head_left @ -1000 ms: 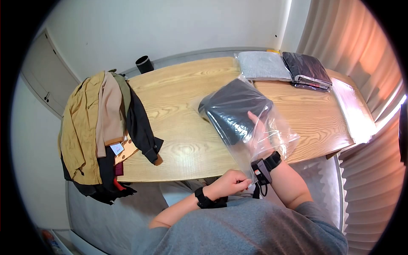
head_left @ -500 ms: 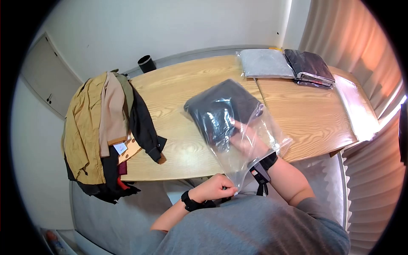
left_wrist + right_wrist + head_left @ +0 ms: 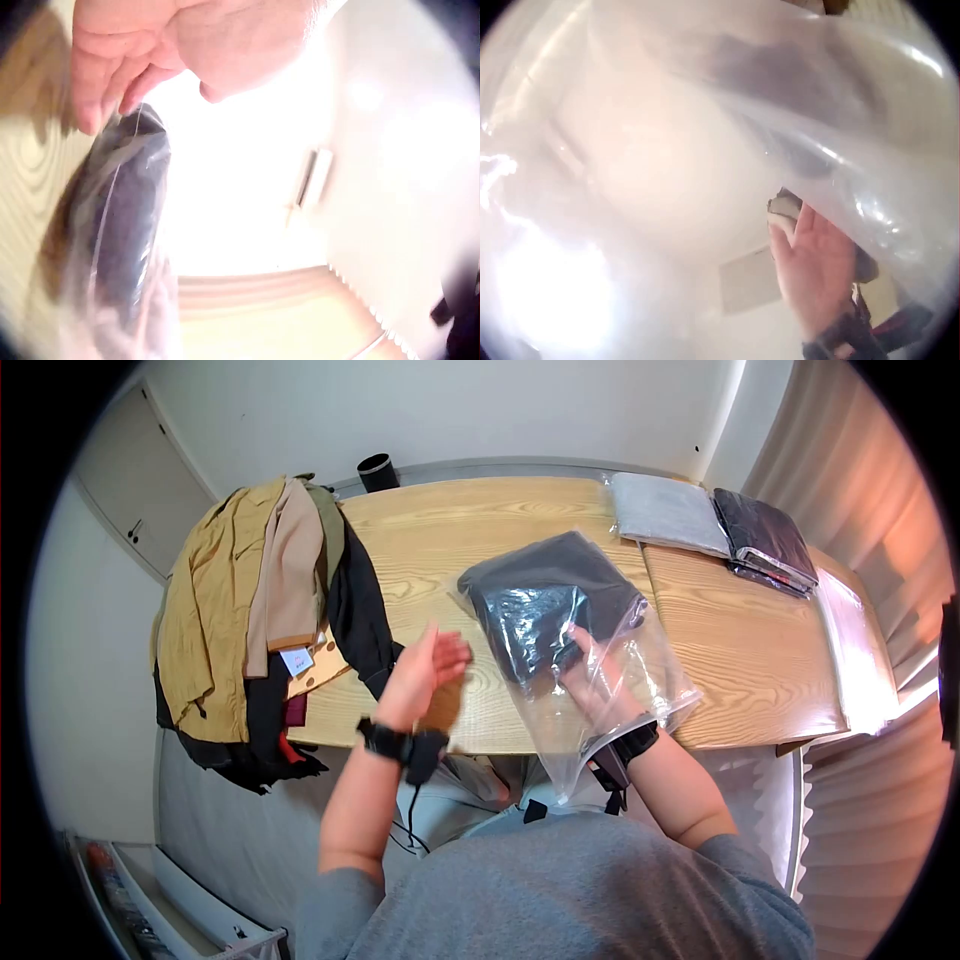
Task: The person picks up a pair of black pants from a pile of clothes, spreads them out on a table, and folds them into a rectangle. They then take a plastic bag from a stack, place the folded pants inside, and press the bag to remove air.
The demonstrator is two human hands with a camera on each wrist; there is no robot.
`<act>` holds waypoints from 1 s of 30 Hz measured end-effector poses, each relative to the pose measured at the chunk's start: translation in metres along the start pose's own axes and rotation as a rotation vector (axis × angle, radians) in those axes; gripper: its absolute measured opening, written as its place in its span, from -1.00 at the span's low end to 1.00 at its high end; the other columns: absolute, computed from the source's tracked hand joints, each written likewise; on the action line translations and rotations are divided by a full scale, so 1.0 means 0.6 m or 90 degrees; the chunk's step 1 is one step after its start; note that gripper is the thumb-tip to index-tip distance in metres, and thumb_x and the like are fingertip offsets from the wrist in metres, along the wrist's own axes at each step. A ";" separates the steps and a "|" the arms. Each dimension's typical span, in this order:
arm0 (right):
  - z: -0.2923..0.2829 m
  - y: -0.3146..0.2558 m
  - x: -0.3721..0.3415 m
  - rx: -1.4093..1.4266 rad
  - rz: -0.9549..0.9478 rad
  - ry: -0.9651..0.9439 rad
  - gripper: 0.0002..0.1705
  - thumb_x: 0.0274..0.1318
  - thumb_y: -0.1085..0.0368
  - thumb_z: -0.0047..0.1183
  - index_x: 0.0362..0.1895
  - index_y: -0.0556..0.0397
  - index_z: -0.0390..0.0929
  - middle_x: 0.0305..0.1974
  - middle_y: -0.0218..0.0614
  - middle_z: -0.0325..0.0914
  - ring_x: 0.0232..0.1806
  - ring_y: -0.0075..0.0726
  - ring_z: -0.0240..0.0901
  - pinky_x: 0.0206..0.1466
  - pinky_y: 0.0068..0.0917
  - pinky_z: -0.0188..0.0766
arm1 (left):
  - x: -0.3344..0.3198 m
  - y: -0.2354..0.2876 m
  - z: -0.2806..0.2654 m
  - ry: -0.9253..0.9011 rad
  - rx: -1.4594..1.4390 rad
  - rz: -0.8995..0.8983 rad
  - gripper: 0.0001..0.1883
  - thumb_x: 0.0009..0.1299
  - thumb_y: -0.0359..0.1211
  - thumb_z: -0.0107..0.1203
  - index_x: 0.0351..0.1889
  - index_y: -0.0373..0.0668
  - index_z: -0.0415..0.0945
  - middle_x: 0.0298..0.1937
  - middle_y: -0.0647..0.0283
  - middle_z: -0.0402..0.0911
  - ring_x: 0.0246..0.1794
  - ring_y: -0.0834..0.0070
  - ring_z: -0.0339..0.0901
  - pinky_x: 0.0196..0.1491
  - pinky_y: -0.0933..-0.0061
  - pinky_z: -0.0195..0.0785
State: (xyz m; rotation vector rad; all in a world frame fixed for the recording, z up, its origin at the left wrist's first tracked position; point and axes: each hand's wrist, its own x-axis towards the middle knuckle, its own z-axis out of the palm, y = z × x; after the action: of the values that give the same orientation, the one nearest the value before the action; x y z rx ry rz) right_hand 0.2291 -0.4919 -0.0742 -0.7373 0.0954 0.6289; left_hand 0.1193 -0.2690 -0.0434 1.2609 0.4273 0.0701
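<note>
A folded dark grey garment [image 3: 545, 575] lies inside a clear plastic bag [image 3: 655, 670] over the table's front half. My right hand [image 3: 605, 685] reaches in through the bag's mouth and holds the garment's near edge, one digit on top and the other fingers hidden beneath it. Free of the bag, my left hand [image 3: 425, 670] is raised to its left with fingers extended and nothing in it. In the left wrist view, the bagged garment [image 3: 124, 217] shows just below my left fingers. The right wrist view looks out through hazy plastic [image 3: 840, 157].
Several jackets and shirts [image 3: 220, 600] hang over the table's left end. At the back right are a bagged light grey garment [image 3: 670, 515] and bagged dark garments [image 3: 765, 535]. Clear plastic bags [image 3: 855, 650] lie at the right edge. A black bin [image 3: 377, 472] stands behind the table [image 3: 480, 510].
My left hand has let go of the bag's mouth and moved up and left, its fingers now extended. My right hand stays inside the bag at the garment.
</note>
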 end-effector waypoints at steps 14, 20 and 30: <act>-0.006 -0.002 -0.025 -0.053 0.002 -0.017 -0.42 0.13 0.22 0.19 0.20 -0.07 0.23 0.11 -0.32 0.35 0.16 -0.18 0.28 0.02 0.08 0.37 | 0.204 -0.010 -0.027 0.215 -0.160 0.040 -0.55 0.48 0.01 -0.19 -0.02 -0.19 0.38 -0.32 0.23 0.48 -0.41 0.44 0.51 -0.43 0.52 0.44; 0.018 0.015 -0.042 0.054 -0.115 -0.023 -0.28 0.14 0.28 0.18 0.29 -0.18 0.03 0.22 -0.39 0.20 0.26 -0.19 0.14 0.27 0.22 0.03 | 0.022 0.022 0.050 -0.154 0.204 -0.260 -0.35 0.37 0.20 -0.05 -0.19 -0.33 0.49 -0.41 0.15 0.61 -0.50 0.47 0.60 -0.43 0.60 0.44; 0.016 0.025 -0.001 0.114 -0.035 0.121 -0.30 0.21 0.21 0.12 0.31 -0.01 0.04 0.13 -0.23 0.31 0.17 -0.16 0.29 0.21 -0.06 0.26 | -0.057 -0.062 0.056 -0.370 0.231 -0.132 -0.72 0.44 -0.24 0.08 -0.50 -0.17 0.47 -0.68 0.49 0.39 -0.69 0.74 0.35 -0.56 0.70 0.21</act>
State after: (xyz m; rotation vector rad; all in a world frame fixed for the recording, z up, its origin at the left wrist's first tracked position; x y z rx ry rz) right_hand 0.2191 -0.4774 -0.0757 -0.6222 0.3022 0.4895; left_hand 0.0928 -0.3211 -0.0608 1.5111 0.0604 -0.5607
